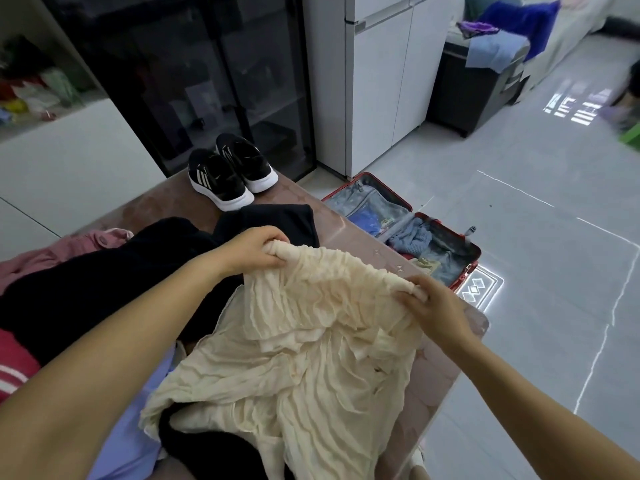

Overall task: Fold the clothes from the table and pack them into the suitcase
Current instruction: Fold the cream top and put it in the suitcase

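A cream crinkled garment (311, 348) hangs over the table (446, 368), held up by its gathered top edge. My left hand (256, 251) grips the left end of that edge. My right hand (433, 299) grips the right end. Under and behind it lie black clothes (114, 282), a pink garment (65, 247), a red striped one (14, 362) and a lilac one (135, 441). The red suitcase (471, 268) lies open on the floor to the right of the table, with blue clothes (408, 237) inside.
A pair of black sneakers (228, 171) stands at the table's far end. Behind are a dark glass cabinet (194, 74) and a white cupboard (377, 81). A dark box (474, 84) with blue cloths stands farther right on the grey tiled floor (540, 202).
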Demonstrator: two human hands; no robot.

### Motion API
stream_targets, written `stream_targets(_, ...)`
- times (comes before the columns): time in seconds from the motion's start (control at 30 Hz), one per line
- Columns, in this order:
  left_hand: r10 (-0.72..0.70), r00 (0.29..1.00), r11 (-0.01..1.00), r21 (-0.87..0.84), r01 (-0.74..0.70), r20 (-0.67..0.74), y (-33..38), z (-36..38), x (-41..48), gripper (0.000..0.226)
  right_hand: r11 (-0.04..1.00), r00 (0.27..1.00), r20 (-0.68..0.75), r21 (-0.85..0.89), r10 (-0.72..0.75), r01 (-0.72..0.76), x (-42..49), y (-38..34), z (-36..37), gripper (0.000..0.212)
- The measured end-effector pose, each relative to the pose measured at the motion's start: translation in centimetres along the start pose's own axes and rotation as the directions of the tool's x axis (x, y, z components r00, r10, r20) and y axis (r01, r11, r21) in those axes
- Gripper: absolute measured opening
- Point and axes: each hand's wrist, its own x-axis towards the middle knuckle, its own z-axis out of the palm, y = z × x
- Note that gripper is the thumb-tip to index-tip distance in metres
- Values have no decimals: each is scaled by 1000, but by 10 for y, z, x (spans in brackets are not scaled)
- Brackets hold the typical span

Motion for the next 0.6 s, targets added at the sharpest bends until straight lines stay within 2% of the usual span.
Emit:
stream_targets(0.1,1,1000,999,-37,0,14,-8,-8,-19,24,998,998,-14,32,-59,59,-17,-13,2,10)
stream_targets(0.17,7,1000,1000,-5,-7,28,-18,-14,-36,20,995,995,-14,27,-97,98,-29,-22,4,17)
stream_targets(0.23,29,999,987,159,-33,25,-33,-16,-56,17,989,989,16,5,-146,146,-47,-25,10,15)
stream_targets(0.3,153,988,911,388,-137,-11,-52,-13,-78,16,962,963,42,-50,-265,267,-67,-23,19,15)
stream_targets(0.4,378,926,778,544,-314,-7,-76,-5,-108,26,880,888,91,-124,-450,458,-92,-14,35,37)
stream_targets(0.5,449,893,690,629,-358,16,-94,-4,-134,56,792,798,94,-99,-595,602,-113,-17,50,23)
stream_targets(0.6,502,863,580,716,-388,62,-112,2,-162,55,660,667,120,-98,-735,745,-137,-16,69,19)
